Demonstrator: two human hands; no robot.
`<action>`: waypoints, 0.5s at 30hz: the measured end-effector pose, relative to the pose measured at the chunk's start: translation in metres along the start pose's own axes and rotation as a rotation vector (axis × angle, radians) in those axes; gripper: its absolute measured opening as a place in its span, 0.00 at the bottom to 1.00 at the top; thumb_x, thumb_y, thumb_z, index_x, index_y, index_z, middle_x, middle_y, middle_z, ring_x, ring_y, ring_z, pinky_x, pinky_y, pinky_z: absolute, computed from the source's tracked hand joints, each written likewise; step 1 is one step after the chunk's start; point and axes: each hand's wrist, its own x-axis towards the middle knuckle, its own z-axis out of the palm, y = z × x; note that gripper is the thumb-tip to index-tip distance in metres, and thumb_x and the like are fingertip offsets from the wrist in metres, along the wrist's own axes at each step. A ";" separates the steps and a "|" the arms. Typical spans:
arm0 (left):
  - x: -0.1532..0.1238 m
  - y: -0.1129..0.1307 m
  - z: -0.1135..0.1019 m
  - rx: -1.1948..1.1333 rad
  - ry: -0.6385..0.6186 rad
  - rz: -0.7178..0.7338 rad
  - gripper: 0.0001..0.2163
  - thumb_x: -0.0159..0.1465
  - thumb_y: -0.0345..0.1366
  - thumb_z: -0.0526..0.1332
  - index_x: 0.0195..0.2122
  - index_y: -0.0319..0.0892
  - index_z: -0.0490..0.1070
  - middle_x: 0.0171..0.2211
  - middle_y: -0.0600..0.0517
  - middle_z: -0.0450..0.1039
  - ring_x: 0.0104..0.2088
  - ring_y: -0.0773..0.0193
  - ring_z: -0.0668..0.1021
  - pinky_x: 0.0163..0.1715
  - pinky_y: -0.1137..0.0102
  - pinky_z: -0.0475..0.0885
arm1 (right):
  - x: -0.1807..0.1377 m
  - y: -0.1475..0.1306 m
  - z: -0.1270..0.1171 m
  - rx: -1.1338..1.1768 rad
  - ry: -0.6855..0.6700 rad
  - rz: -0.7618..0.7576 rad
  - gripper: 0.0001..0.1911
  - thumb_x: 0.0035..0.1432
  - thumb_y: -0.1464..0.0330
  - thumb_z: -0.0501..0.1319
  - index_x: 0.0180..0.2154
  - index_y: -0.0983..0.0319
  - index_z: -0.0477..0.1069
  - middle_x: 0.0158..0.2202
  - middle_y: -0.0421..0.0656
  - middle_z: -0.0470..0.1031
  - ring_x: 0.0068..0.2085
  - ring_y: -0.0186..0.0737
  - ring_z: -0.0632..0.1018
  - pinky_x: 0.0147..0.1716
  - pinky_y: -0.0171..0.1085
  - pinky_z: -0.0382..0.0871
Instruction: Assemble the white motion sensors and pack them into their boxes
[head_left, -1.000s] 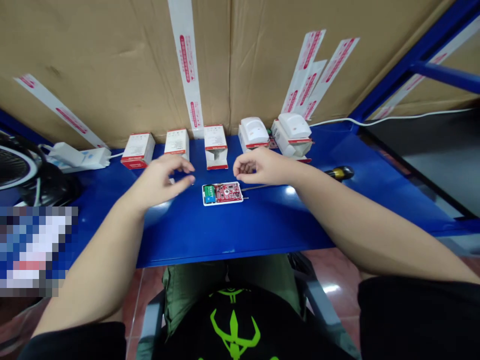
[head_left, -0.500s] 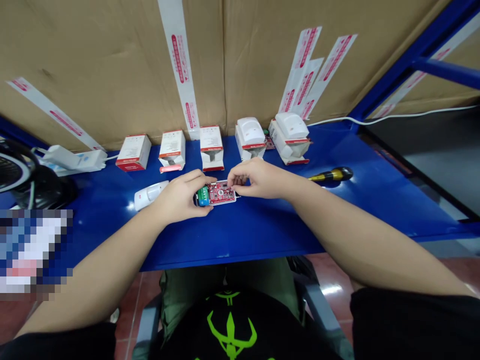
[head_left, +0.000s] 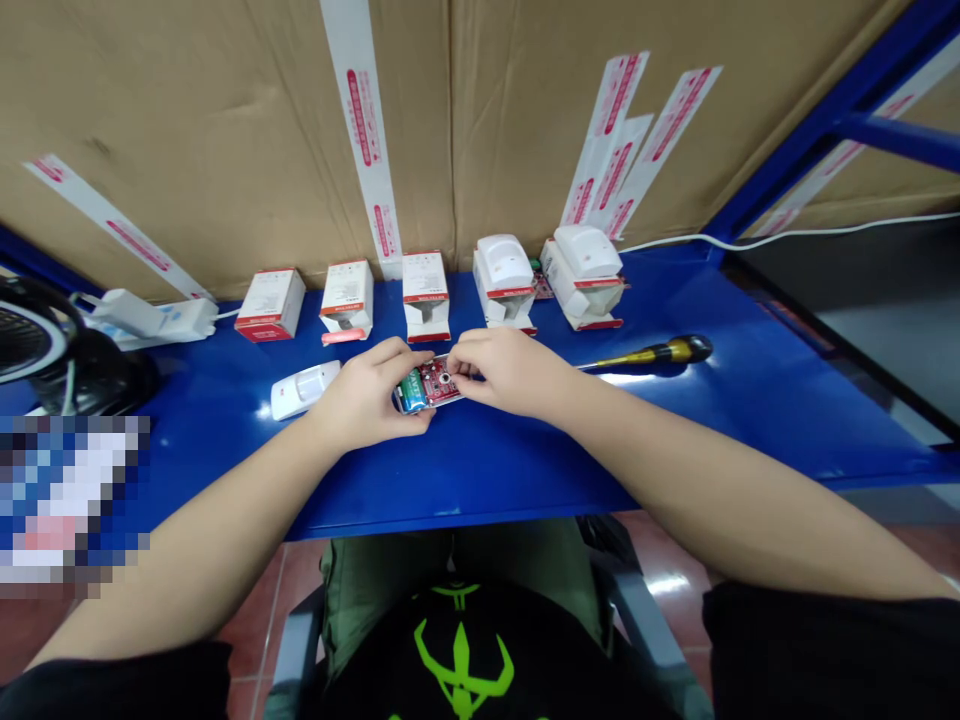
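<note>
My left hand point(head_left: 375, 393) is closed around the left end of an open detector housing, thumb along the near side and fingers along the far side. Inside the white housing point(head_left: 448, 399) sit a green and blue block battery point(head_left: 411, 391) and a red circuit board point(head_left: 436, 378) with a small round part on it. My right hand point(head_left: 499, 368) has its fingers curled and pinched at the right part of the board, hiding that end. Left of my left hand, a white detector cover point(head_left: 304, 388) lies on the blue table point(head_left: 420, 480).
Several small white and red boxes point(head_left: 425, 290) stand along the back; white detector covers point(head_left: 504, 262) rest on the two rightmost. A yellow and black screwdriver point(head_left: 660, 352) lies to the right. At the left are a black fan point(head_left: 82, 350) and a white power strip point(head_left: 161, 318).
My right hand has moved slightly left and down, covering more of the board's right end. The housing has tilted a little. More of the screwdriver's shaft shows.
</note>
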 end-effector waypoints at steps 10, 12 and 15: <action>0.004 -0.005 0.003 -0.093 -0.020 -0.074 0.22 0.60 0.43 0.73 0.55 0.40 0.82 0.46 0.44 0.86 0.42 0.50 0.88 0.50 0.57 0.85 | 0.001 0.006 0.005 -0.076 -0.085 -0.052 0.13 0.72 0.73 0.59 0.44 0.64 0.84 0.44 0.51 0.84 0.45 0.47 0.81 0.49 0.45 0.72; 0.004 -0.007 0.003 -0.101 -0.030 -0.082 0.22 0.60 0.43 0.73 0.55 0.39 0.82 0.48 0.43 0.87 0.45 0.49 0.88 0.52 0.55 0.85 | 0.001 0.007 0.004 -0.056 -0.098 -0.035 0.13 0.71 0.74 0.59 0.44 0.63 0.85 0.45 0.51 0.84 0.46 0.47 0.81 0.49 0.44 0.72; 0.005 -0.008 0.003 -0.113 -0.042 -0.107 0.22 0.60 0.43 0.73 0.54 0.41 0.83 0.50 0.44 0.87 0.47 0.48 0.88 0.53 0.55 0.85 | 0.001 0.006 0.004 -0.051 -0.101 0.002 0.14 0.69 0.74 0.59 0.44 0.62 0.85 0.45 0.50 0.84 0.46 0.47 0.82 0.48 0.43 0.71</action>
